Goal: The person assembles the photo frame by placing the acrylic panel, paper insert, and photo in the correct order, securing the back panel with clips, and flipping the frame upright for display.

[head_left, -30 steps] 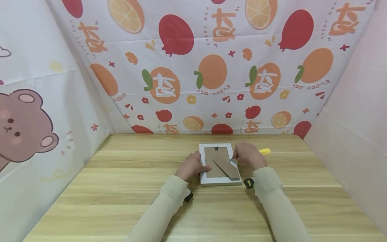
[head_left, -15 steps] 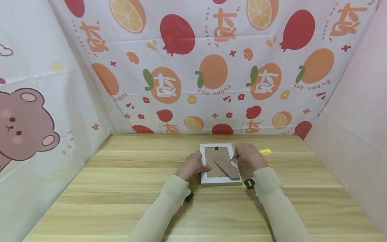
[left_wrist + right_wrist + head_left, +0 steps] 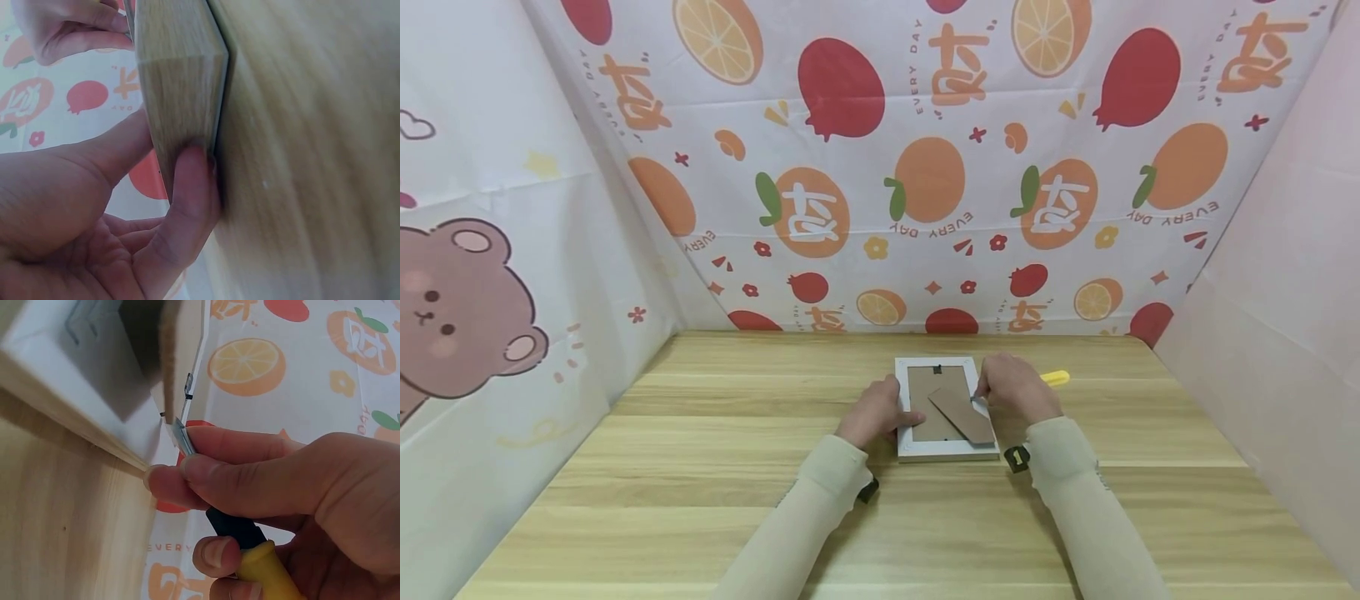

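A white picture frame lies face down, its brown backing board upward and a slanted brown stand leg on it. My left hand grips the frame's left side, thumb over the backing; the left wrist view shows a finger against the frame's wood-grain edge. My right hand holds a screwdriver by its metal shaft near the tip. Its yellow handle runs back under the curled fingers. The metal tip meets the frame's back at the right inner edge, close beside the stand leg.
The frame sits toward the back of a wood-grain table. Fruit-printed cloth hangs behind it, and pale cloth walls stand at both sides. Small dark metal tabs stick up along the inner edge of the frame's back.
Both hands and the frame hold nearly the same place. The right hand and the screwdriver handle shift only very slightly; the head view tilts a little.
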### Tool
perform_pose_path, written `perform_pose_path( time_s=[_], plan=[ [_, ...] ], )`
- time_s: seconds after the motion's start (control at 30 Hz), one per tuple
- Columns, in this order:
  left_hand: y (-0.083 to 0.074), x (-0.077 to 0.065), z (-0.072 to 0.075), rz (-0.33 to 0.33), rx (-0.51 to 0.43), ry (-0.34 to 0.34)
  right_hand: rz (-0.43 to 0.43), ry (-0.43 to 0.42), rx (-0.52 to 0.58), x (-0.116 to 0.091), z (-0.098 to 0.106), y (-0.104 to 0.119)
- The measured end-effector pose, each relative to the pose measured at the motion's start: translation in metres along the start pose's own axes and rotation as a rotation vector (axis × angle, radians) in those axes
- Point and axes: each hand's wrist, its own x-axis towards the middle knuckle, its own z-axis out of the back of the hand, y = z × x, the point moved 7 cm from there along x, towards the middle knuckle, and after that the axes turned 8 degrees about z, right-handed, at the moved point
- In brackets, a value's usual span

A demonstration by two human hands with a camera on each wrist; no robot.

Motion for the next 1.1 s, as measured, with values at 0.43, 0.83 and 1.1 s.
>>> perform_pose_path(
  time_s=[0.43, 0.83, 1.1],
  plan=[
    [0.0, 0.001, 0.0, -0.003, 0.015, -0.009, 0.007, -0.025, -0.013, 0.0, -0.003, 0.001],
    [0.003, -0.002, -0.002, 0.009, 0.01, -0.001, -0.005, -0.002, 0.092, -0.004, -0.007, -0.016],
    [0.002, -0.001, 0.001, 0.002, 0.008, -0.008, 0.015, -0.003, 0.09, -0.003, -0.004, -0.01]
  ],
)
